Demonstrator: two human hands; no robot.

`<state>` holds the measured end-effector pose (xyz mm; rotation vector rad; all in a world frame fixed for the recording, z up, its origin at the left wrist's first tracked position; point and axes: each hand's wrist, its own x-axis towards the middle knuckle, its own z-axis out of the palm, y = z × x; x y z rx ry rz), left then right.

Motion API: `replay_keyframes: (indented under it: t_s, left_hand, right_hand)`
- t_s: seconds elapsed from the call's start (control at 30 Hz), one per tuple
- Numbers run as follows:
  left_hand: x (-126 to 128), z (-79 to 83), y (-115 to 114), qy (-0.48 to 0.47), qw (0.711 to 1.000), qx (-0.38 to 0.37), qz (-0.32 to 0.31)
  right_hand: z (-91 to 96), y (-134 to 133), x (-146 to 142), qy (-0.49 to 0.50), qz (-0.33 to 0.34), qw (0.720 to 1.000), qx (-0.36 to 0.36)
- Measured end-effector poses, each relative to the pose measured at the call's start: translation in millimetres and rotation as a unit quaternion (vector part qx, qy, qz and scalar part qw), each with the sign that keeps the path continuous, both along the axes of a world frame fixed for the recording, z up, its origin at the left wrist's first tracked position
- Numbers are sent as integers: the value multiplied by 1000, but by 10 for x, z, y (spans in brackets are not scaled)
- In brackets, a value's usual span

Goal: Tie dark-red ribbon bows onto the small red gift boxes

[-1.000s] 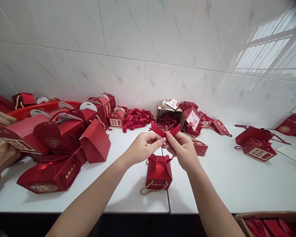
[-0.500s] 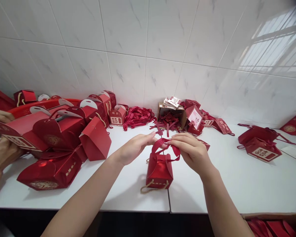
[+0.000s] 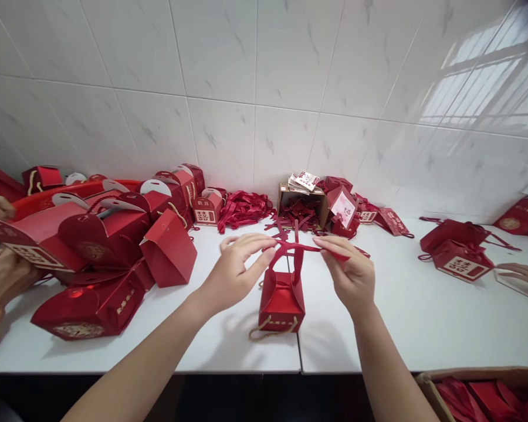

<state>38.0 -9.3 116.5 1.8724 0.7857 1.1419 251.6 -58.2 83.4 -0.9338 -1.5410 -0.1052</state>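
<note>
A small red gift box point(image 3: 282, 299) with a twisted gold cord handle point(image 3: 268, 332) stands upright on the white table. A red ribbon point(image 3: 296, 264) rises from its top and crosses above it. My left hand point(image 3: 240, 266) pinches one end of the ribbon between thumb and fingers, left of the box. On the other side, my right hand point(image 3: 347, 269) pinches the other end. The stretch between my hands runs nearly level and looks taut. Neither hand touches the box itself.
Several red boxes point(image 3: 105, 234) are piled at the left, where another person's hands point(image 3: 9, 281) work. Loose ribbons point(image 3: 245, 210) and an open carton point(image 3: 303, 205) lie by the tiled wall. At right, another person's hand point(image 3: 521, 274) rests near red boxes point(image 3: 462, 261); a carton point(image 3: 488, 375) stands below.
My hands have drawn apart sideways, pulling the ribbon from loose loops into a straight line above the box. Another person's hand has come into view at the right edge.
</note>
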Motion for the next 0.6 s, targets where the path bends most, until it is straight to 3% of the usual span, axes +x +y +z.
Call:
replay_keyframes:
  t_s: [0.07, 0.13, 0.23, 0.3, 0.37, 0.47, 0.53, 0.6]
  left_hand:
    - [-131, -98, -47, 40, 992, 73, 99]
    - [-343, -256, -62, 99, 976, 87, 174]
    - [-741, -558, -48, 177, 948, 8, 265]
    - [-957, -746, -44, 216, 922, -83, 309]
    - [-1055, -888, -53, 249, 908, -144, 306]
    - [-948, -1002, -62, 276, 913, -88, 289]
    - [-755, -1022, -49, 249, 934, -19, 257]
    - [-527, -1017, -29, 193, 962, 10, 193]
  right_hand:
    - [-131, -107, 67, 101, -58, 993, -36]
    - [-325, -250, 194, 166, -132, 974, -86]
    - [-687, -476, 455, 204, -253, 922, -211]
    - [-910, -582, 611, 208, -280, 882, -318]
    - [-1055, -620, 698, 200, -269, 864, -376]
    - [-1075, -555, 656, 155, -342, 865, -332]
    - [-985, -465, 533, 108, -360, 887, -269]
    - [-872, -369, 370, 74, -264, 924, -265]
